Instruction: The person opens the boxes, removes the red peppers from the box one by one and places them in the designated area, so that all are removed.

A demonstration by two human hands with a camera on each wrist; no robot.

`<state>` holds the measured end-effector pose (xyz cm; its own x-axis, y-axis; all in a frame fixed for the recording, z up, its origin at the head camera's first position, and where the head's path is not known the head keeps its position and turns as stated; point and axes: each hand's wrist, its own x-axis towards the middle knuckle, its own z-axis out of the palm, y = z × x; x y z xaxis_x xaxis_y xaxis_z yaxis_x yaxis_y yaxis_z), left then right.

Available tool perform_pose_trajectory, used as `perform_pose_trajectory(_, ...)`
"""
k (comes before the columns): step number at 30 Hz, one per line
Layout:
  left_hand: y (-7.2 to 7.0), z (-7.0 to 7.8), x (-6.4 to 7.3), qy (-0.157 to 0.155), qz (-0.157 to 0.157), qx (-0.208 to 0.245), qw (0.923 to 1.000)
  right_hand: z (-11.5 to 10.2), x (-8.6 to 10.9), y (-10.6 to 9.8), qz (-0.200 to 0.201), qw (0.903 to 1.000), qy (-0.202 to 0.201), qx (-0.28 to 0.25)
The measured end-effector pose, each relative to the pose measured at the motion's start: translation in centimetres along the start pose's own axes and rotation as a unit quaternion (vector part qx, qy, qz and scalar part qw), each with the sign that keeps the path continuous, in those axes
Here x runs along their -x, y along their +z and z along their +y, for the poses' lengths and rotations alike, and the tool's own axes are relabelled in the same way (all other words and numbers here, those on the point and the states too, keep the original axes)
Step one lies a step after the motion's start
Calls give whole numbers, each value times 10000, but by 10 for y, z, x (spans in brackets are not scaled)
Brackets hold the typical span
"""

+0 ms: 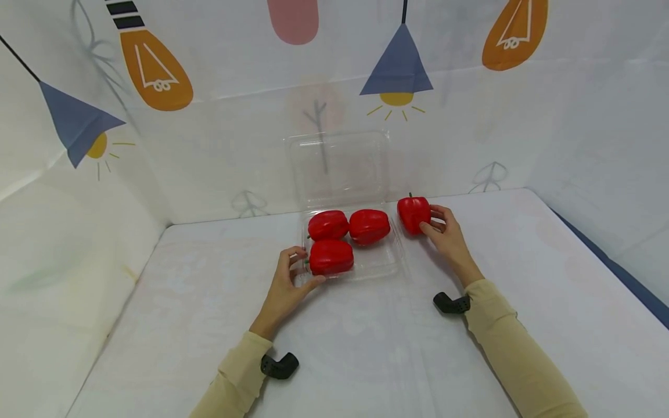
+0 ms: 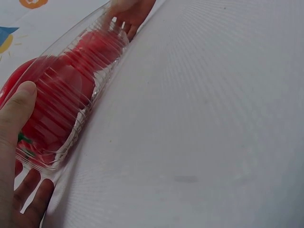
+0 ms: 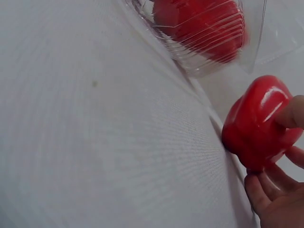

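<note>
A clear plastic clamshell container (image 1: 378,260) lies on the table with its lid (image 1: 342,168) raised against the back wall. Inside are three red bell peppers: one at the back left (image 1: 328,225), one at the back right (image 1: 369,226), one at the front left (image 1: 331,257). My left hand (image 1: 283,294) grips the container's front left corner, thumb at the front and fingers along the left side. Just right of the container, my right hand (image 1: 450,241) holds another red bell pepper (image 1: 413,213) between thumb and fingers, its stem up. The right wrist view shows this pepper (image 3: 259,123) close to the table.
A white cloth covers the table (image 1: 209,290). Behind it hangs a pale fabric wall (image 1: 225,145) printed with lamps and bulbs, and more fabric closes off both sides. Each wrist wears a black device, on the left (image 1: 279,366) and right (image 1: 452,303).
</note>
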<state>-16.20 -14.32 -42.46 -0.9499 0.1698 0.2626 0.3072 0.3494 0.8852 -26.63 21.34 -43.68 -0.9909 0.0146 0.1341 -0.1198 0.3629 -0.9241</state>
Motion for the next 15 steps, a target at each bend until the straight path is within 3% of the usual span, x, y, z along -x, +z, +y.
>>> perform_pose_trajectory(15, -1, 2, 0, -78, -11, -119, 9999, 10, -1, 1, -70, 9989, -103, 453)
